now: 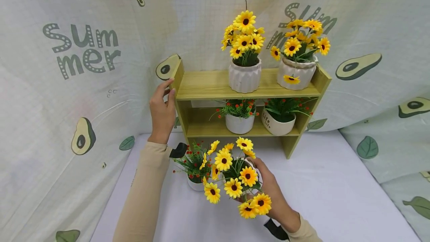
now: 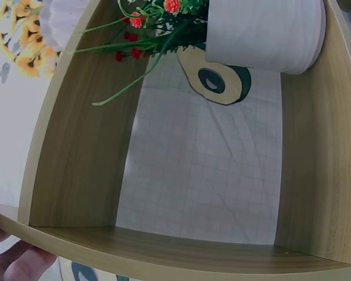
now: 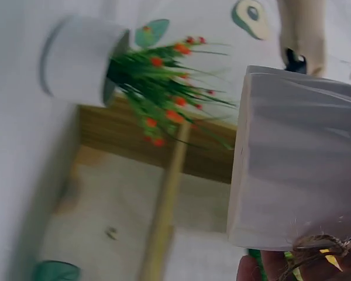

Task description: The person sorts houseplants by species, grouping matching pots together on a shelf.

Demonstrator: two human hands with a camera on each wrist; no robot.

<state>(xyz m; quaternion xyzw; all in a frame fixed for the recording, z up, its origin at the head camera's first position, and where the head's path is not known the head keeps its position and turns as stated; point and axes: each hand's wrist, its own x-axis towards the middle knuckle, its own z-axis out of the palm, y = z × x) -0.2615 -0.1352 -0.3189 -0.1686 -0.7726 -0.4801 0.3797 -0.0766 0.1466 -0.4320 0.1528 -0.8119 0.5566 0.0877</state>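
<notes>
My right hand (image 1: 273,195) grips a white pot of artificial sunflowers (image 1: 233,186), held over the table in front of the shelf. In the right wrist view, the pot's pale wall (image 3: 298,158) shows with twine (image 3: 322,241) round it near my fingers. Up at the shelf's top left corner, my left hand (image 1: 161,113) holds the end panel of the wooden shelf (image 1: 208,89). The left wrist view has its fingers (image 2: 26,263) at the panel's edge. A small white pot with red-flowered greenery (image 1: 195,163) stands on the table, left of the held sunflowers.
On the top board sit two white ribbed sunflower pots (image 1: 244,75) (image 1: 297,72). The lower board carries a round white pot of red-flowered greenery (image 1: 240,122) and a slanted "Life" pot (image 1: 279,124). A printed cloth (image 1: 97,96) hangs behind; a white-covered table (image 1: 322,197) lies below.
</notes>
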